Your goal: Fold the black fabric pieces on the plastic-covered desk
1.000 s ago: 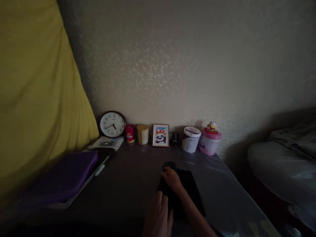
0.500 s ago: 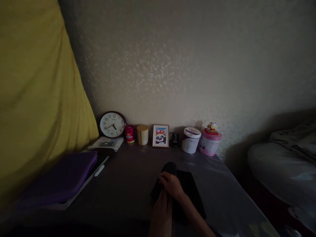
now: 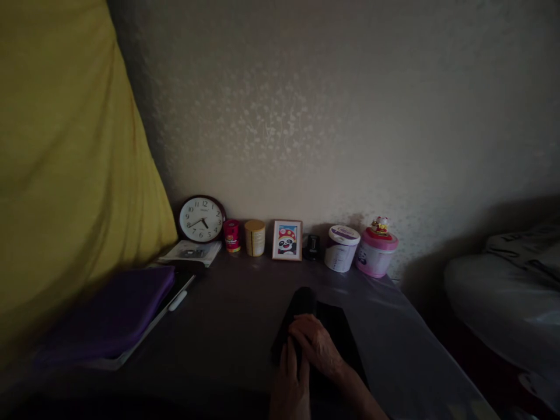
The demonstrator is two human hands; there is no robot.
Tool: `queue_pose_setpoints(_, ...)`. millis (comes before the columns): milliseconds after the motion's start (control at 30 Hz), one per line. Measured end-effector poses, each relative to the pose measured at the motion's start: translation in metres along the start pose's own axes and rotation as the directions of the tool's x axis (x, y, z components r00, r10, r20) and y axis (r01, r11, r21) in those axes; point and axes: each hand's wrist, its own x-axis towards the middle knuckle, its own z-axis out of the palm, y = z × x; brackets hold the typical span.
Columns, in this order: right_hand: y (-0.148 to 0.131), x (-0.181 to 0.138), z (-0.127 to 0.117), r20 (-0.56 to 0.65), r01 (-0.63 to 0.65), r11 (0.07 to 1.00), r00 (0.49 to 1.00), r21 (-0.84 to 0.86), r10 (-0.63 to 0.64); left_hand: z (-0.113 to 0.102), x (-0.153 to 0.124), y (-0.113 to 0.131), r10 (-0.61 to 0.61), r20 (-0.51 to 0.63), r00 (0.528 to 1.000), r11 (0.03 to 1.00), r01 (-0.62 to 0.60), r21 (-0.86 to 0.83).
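A long dark soft object [image 3: 298, 304] lies on a flat black pad [image 3: 342, 333] in the middle of the dim table [image 3: 227, 326]. My right hand [image 3: 315, 344] lies curled over the near end of the dark object and grips it. Just below, my left hand [image 3: 289, 382] rests with its fingers stretched forward against the same object. What the dark object is cannot be made out in this light.
Along the wall stand a round clock [image 3: 201, 219], a red can [image 3: 231, 235], a yellow tin [image 3: 254, 237], a framed panda picture [image 3: 287, 240], a white tub [image 3: 342, 248] and a pink tub [image 3: 375, 251]. A purple folder [image 3: 109, 315] lies left, under a yellow curtain [image 3: 65, 175]. Bedding [image 3: 503, 291] lies right.
My right hand has drawn back toward me along the dark object, which now lies longer and angled. My left hand has slid up to meet it.
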Motion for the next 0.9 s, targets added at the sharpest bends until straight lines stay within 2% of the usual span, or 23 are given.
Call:
queue_pose_setpoints(200, 0.001, 0.0, -0.001, 0.023, 0.016, 0.999, 1.0, -0.045, -0.015, 0.007, -0.001, 0.0, 0.009, -0.061, 0.998, 0.998, -0.005, 0.063)
queue_pose_setpoints(400, 0.013, 0.009, -0.002, 0.073, -0.003, 0.997, 0.997, -0.081, 0.009, 0.001, 0.001, 0.001, -0.029, 0.053, 0.998, 0.998, 0.026, 0.051)
queue_pose_setpoints(600, 0.031, 0.028, -0.001, 0.104, -0.022, 0.984, 0.994, -0.177, 0.041, -0.015, 0.004, 0.006, -0.051, 0.096, 0.994, 0.997, 0.046, 0.059)
queue_pose_setpoints(800, 0.05, 0.048, -0.003, 0.126, -0.035, 0.955, 0.989, -0.295, 0.075, -0.025, 0.009, 0.009, -0.123, 0.26, 0.958, 0.992, 0.125, 0.008)
queue_pose_setpoints(900, 0.06, 0.057, -0.003, 0.126, -0.067, 0.937, 0.985, -0.342, 0.117, -0.029, 0.01, 0.01, -0.147, 0.287, 0.946, 0.989, 0.149, 0.017)
